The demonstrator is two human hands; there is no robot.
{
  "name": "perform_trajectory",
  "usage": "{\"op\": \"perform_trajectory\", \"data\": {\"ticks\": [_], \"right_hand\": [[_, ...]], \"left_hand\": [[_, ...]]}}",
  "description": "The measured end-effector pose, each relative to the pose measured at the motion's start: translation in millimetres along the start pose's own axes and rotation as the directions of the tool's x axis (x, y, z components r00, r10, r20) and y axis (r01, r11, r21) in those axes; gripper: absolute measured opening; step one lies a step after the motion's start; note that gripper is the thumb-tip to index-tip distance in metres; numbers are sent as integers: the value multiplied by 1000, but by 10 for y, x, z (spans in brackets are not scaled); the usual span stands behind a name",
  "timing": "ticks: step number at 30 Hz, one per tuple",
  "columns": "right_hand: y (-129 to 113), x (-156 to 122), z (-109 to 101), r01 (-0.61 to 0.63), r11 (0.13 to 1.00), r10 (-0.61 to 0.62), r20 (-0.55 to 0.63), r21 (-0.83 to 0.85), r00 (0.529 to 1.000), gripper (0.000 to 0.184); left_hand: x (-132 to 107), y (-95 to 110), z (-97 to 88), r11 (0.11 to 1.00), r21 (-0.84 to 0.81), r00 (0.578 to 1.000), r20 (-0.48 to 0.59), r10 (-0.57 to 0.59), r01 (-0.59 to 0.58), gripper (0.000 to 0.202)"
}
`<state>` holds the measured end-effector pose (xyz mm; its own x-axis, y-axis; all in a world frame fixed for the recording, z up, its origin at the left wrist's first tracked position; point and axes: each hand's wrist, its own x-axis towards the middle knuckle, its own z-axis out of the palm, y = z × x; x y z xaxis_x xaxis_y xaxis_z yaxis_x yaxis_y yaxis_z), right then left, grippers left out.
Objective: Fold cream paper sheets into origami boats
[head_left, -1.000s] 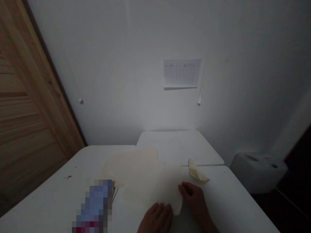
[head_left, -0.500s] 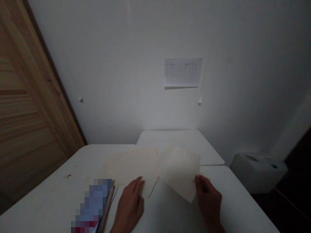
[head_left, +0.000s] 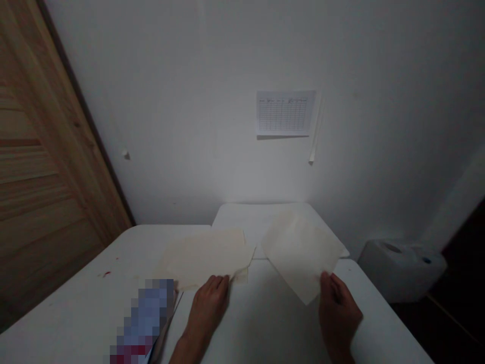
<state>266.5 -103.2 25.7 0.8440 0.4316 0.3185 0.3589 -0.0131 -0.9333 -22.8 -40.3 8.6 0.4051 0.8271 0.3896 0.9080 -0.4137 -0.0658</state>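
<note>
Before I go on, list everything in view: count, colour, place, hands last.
Raised sheet: one, cream, right of centre
Flat sheets: at least two, cream, left of centre
Pixelated object: one, blue and red, lower left
Tabletop sections: at least three, white, foreground
Marks: a few, reddish, left tabletop
Printed chart: one, white, on wall
Strip: one, white, right of chart
Small fitting: one, white, wall's left
Wooden panel: one, brown, far left
Container: one, white, right
Dark area: one, black, far right
Left hand: one, bare, at flat sheets
Right hand: one, bare, holding raised sheet
</note>
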Motion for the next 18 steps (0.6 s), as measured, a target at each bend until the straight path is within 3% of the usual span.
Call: {"op": "perform_trajectory", "data": {"ticks": [7, 13, 18], "right_hand": [[60, 24, 43, -9, 997, 14, -72, 77, 997, 58], [42, 23, 42, 5, 998, -1, -59, 67, 998, 55], [50, 34, 30, -9, 996, 12, -36, 83, 999, 54]], "left_hand": [[343, 139, 58, 999, 21, 997, 69, -28, 26, 30], [337, 327, 25, 1000, 25, 993, 116, -4, 1, 34], [334, 238, -52, 993, 66, 989, 104, -101, 94, 32]]}}
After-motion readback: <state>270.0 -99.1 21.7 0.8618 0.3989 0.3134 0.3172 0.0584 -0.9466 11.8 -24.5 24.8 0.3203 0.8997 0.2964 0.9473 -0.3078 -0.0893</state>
